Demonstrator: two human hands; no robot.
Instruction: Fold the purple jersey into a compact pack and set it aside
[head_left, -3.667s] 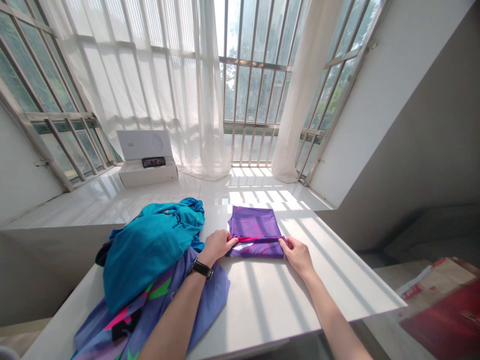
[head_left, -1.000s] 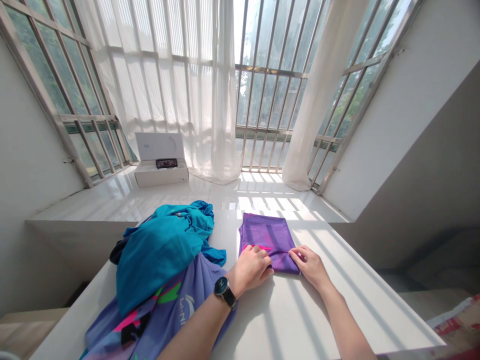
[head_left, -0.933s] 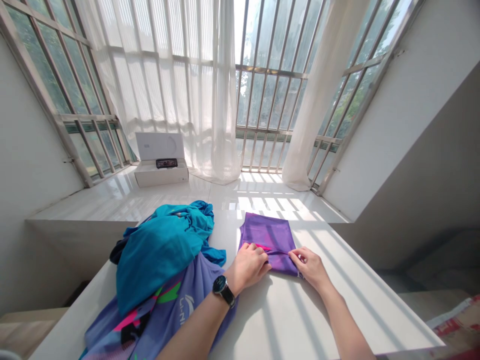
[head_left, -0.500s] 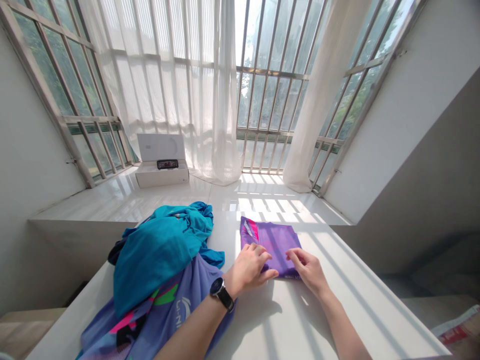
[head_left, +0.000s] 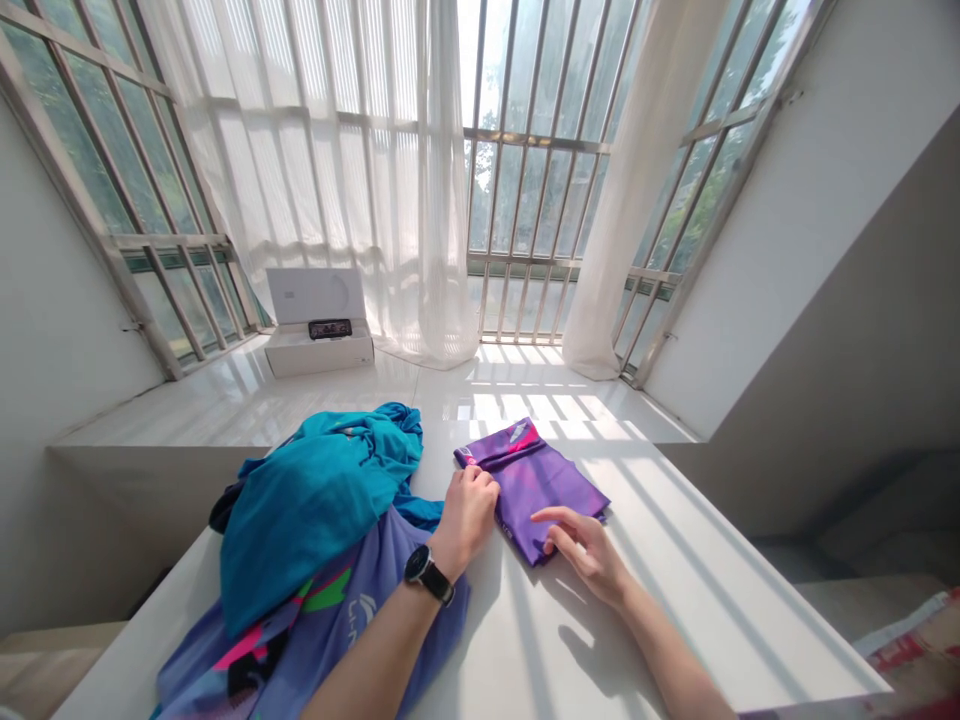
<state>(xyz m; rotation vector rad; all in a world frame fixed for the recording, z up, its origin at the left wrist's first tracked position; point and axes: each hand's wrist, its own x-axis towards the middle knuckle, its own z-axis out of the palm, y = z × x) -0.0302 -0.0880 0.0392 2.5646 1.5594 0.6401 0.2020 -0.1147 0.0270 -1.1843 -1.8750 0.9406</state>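
Although the purple shirt (head_left: 544, 482) lies folded on the table (head_left: 735, 610), pinched at its edge by the left hand (head_left: 466, 515), the right hand (head_left: 589, 555) holding nothing, the teal cloth (head_left: 319, 500) and lilac shirt (head_left: 311, 640) lie unfolded.

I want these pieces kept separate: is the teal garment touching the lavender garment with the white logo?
Touching. The head view shows the teal garment heaped over the lavender garment, its lower edge lying across it.

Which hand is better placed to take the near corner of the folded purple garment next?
Probably the right hand: its fingers are close by that corner of the purple garment, while the left hand is at the left edge, farther off.
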